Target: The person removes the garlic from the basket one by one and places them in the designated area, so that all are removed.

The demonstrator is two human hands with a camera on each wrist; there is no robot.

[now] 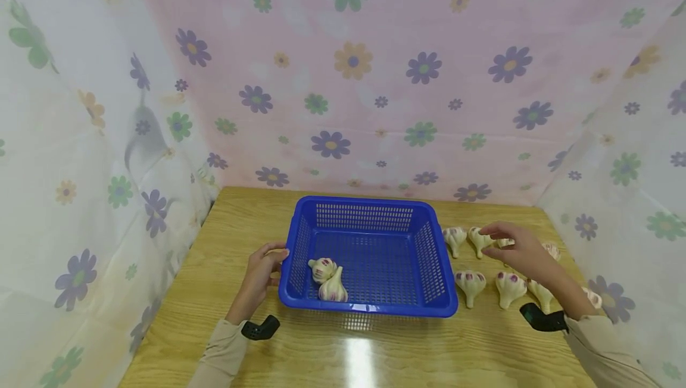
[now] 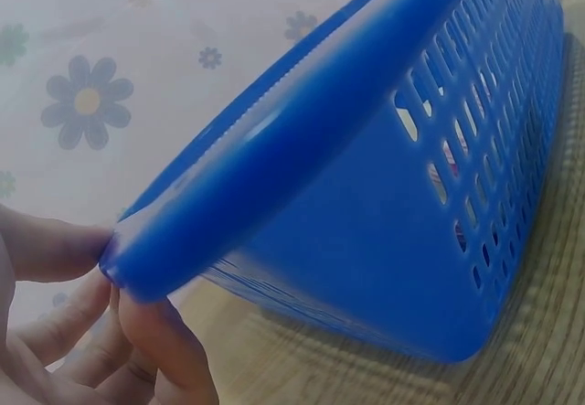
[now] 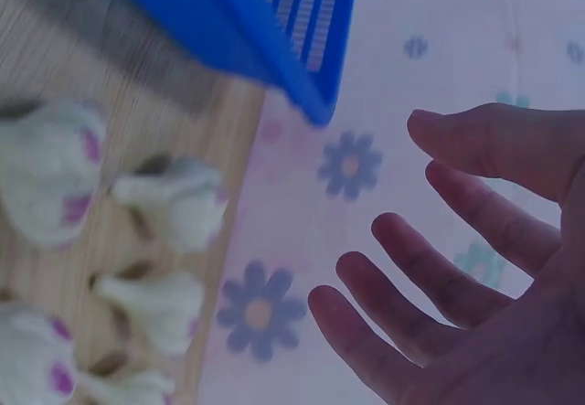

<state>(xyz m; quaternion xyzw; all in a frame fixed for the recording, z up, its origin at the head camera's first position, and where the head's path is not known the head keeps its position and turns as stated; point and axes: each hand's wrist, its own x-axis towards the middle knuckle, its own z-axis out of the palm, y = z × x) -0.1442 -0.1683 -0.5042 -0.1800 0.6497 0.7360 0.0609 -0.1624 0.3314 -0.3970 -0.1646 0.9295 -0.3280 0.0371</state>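
A blue plastic basket [image 1: 370, 309] with slotted walls stands mid-table in the head view. Two garlic bulbs [image 1: 333, 288] lie inside it, touching, near its left front corner. My left hand [image 1: 263, 270] pinches the basket's left rim between thumb and fingers, seen close in the left wrist view [image 2: 137, 323]. Over the bulbs to the right of the basket hovers my right hand [image 1: 522, 251], fingers spread and holding nothing. Nearest to its fingertips is a garlic bulb [image 1: 479, 240] in the back row. The hand hides parts of other bulbs.
Two rows of garlic bulbs lie right of the basket, among them a front-row bulb [image 1: 470, 284]. The wooden table [image 1: 407, 352] is bounded by flowered cloth [image 1: 375, 120] at the back and both sides.
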